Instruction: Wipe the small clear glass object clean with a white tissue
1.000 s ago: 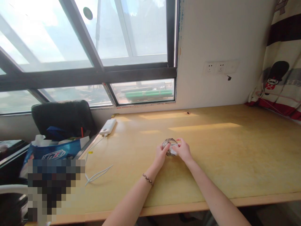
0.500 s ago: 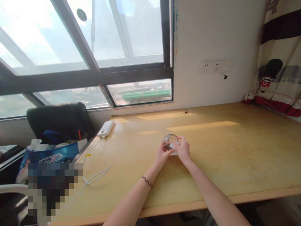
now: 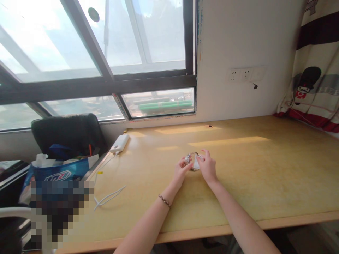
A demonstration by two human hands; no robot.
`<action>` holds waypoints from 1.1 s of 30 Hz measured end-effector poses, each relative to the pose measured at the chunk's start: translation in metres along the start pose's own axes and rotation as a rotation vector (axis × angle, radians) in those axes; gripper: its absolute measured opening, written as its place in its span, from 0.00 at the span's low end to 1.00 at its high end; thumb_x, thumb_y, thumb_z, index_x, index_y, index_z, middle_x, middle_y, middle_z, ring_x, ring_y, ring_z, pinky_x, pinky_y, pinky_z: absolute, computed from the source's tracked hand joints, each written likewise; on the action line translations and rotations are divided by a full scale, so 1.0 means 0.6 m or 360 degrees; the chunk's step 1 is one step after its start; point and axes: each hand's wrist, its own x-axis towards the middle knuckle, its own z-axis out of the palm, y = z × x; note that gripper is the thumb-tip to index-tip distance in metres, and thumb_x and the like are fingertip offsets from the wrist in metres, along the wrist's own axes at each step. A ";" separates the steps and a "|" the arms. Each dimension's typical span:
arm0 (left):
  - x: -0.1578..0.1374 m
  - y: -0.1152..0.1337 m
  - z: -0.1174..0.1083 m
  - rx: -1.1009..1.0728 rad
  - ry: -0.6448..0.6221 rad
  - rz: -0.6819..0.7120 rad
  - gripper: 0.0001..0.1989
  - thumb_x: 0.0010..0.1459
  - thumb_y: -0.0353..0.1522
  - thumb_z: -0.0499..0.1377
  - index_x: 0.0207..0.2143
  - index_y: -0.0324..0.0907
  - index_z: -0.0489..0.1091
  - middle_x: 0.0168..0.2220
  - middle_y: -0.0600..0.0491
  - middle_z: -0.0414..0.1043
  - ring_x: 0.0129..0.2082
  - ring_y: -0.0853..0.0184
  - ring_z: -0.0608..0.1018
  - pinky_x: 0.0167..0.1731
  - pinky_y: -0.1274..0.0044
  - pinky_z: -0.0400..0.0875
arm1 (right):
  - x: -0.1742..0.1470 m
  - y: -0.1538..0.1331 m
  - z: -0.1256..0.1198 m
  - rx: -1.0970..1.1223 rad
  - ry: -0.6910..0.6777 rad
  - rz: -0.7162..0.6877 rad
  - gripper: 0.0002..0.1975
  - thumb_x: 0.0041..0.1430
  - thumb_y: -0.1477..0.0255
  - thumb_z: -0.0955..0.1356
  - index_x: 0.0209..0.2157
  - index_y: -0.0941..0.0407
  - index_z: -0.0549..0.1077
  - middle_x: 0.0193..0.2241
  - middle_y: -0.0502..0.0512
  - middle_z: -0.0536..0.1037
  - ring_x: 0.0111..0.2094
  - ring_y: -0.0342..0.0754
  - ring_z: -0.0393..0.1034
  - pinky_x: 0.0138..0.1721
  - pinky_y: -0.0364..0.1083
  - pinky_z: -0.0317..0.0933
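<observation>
A wristwatch [image 3: 188, 158] with a looped metal band is held a little above the wooden desk, in the middle of the head view. My left hand [image 3: 180, 170] has its fingers closed round the watch's left side. Pinched in my right hand [image 3: 209, 168] is a small white tissue or cloth [image 3: 196, 163], which sits against the inside of the band. The thumbs of both hands face each other across the loop. Part of the watch is hidden behind my left fingers, and its dial cannot be made out clearly.
The desk [image 3: 254, 176] reaches to the wall and window. On its left edge lies a white power bank [image 3: 120, 143] with a white cable [image 3: 109, 195] trailing toward me. A blue bag [image 3: 79, 169] rests on a dark chair [image 3: 67, 132] at left. A patterned curtain [image 3: 307, 102] hangs at right.
The watch has turned in my hands, so its loop now lies lower and flatter. My right hand has shifted slightly right, its fingers lifting, with the tissue still in it.
</observation>
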 end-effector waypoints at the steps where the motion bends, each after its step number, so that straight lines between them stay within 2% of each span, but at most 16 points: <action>1: -0.001 -0.001 0.000 -0.0046 -0.0019 -0.0017 0.16 0.44 0.36 0.60 0.36 0.36 0.71 0.40 0.46 0.70 0.41 0.61 0.71 0.42 0.72 0.63 | -0.001 -0.001 0.001 0.0003 -0.0017 -0.0015 0.18 0.50 0.68 0.62 0.44 0.58 0.62 0.29 0.56 0.76 0.30 0.49 0.71 0.31 0.44 0.60; 4: -0.003 -0.003 0.002 -0.0171 -0.0044 -0.0067 0.16 0.48 0.37 0.56 0.37 0.35 0.70 0.36 0.47 0.72 0.37 0.63 0.72 0.39 0.72 0.64 | -0.004 -0.004 0.005 0.0015 -0.0094 -0.0026 0.18 0.49 0.69 0.62 0.43 0.58 0.63 0.26 0.54 0.76 0.28 0.48 0.70 0.31 0.43 0.60; 9: -0.005 -0.003 0.002 -0.0143 0.0059 -0.0073 0.16 0.47 0.39 0.56 0.32 0.35 0.71 0.36 0.47 0.72 0.38 0.63 0.72 0.40 0.73 0.64 | -0.008 -0.002 0.016 0.0011 -0.0215 0.0072 0.19 0.45 0.70 0.63 0.43 0.58 0.65 0.17 0.48 0.71 0.20 0.46 0.66 0.24 0.42 0.59; 12: -0.003 -0.008 0.000 -0.0132 0.0081 -0.0048 0.18 0.47 0.43 0.55 0.29 0.35 0.71 0.37 0.46 0.72 0.39 0.62 0.72 0.41 0.72 0.64 | -0.010 0.003 0.019 0.0022 -0.0201 0.0114 0.19 0.45 0.70 0.63 0.42 0.58 0.66 0.15 0.48 0.70 0.19 0.46 0.65 0.23 0.42 0.58; 15: 0.000 -0.012 0.001 -0.0221 0.0008 -0.0107 0.21 0.44 0.45 0.57 0.31 0.35 0.71 0.36 0.45 0.72 0.38 0.61 0.73 0.40 0.71 0.65 | -0.011 0.008 0.019 -0.0023 -0.0142 0.0143 0.18 0.46 0.70 0.62 0.41 0.59 0.66 0.16 0.50 0.70 0.20 0.47 0.66 0.23 0.42 0.58; 19: -0.005 -0.003 0.012 -0.0386 -0.0122 -0.0077 0.25 0.39 0.39 0.63 0.40 0.36 0.66 0.41 0.45 0.70 0.43 0.59 0.71 0.44 0.70 0.63 | -0.010 0.014 0.022 -0.0074 -0.0074 0.0210 0.18 0.46 0.69 0.62 0.41 0.60 0.65 0.21 0.55 0.73 0.24 0.49 0.68 0.25 0.43 0.59; 23: -0.014 0.008 0.022 -0.0476 -0.0134 -0.0038 0.35 0.36 0.34 0.65 0.49 0.41 0.58 0.46 0.44 0.66 0.48 0.57 0.66 0.46 0.68 0.62 | -0.007 0.022 0.027 -0.0123 -0.0055 0.0280 0.17 0.47 0.68 0.62 0.41 0.60 0.64 0.25 0.57 0.73 0.26 0.50 0.68 0.27 0.44 0.60; 27: -0.013 0.009 0.021 -0.0492 -0.0185 -0.0039 0.36 0.37 0.32 0.65 0.50 0.42 0.57 0.48 0.44 0.64 0.50 0.57 0.65 0.47 0.68 0.60 | -0.003 0.024 0.028 -0.0164 -0.0059 0.0268 0.18 0.48 0.68 0.62 0.42 0.60 0.63 0.26 0.59 0.73 0.26 0.50 0.69 0.27 0.44 0.59; 33: -0.010 0.009 0.016 -0.0484 -0.0106 -0.0074 0.33 0.39 0.29 0.63 0.50 0.40 0.58 0.48 0.44 0.65 0.45 0.58 0.70 0.45 0.69 0.62 | -0.003 0.012 0.016 -0.0281 -0.0124 0.0158 0.21 0.49 0.70 0.62 0.47 0.59 0.60 0.23 0.55 0.73 0.24 0.49 0.68 0.24 0.42 0.57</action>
